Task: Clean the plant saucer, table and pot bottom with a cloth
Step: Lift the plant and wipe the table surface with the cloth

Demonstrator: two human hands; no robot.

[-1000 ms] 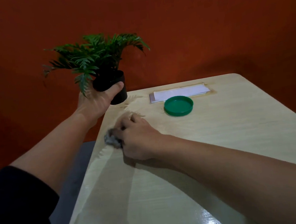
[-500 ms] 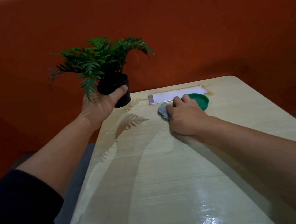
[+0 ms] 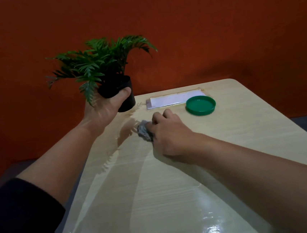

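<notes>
My left hand [image 3: 105,108] grips a small black pot [image 3: 124,98] with a green fern-like plant [image 3: 99,65], holding it in the air just off the table's far left corner. My right hand [image 3: 166,132] holds a crumpled grey cloth [image 3: 144,133] and presses it onto the light wooden table [image 3: 156,191]. The cloth sits a little left of the table's middle, near the plant's shadow. A round green saucer [image 3: 200,105] lies on the table farther back and to the right, apart from both hands.
A flat white sheet in a clear sleeve [image 3: 168,100] lies at the table's far edge, beside the saucer. An orange-red wall [image 3: 196,27] stands behind the table. The near tabletop shines with glare. The table's left edge drops to a grey floor [image 3: 28,167].
My right hand with the cloth swept right toward the saucer, then came back left and nearer. The saucer, partly covered half a second ago, is fully visible. The pot stays held up.
</notes>
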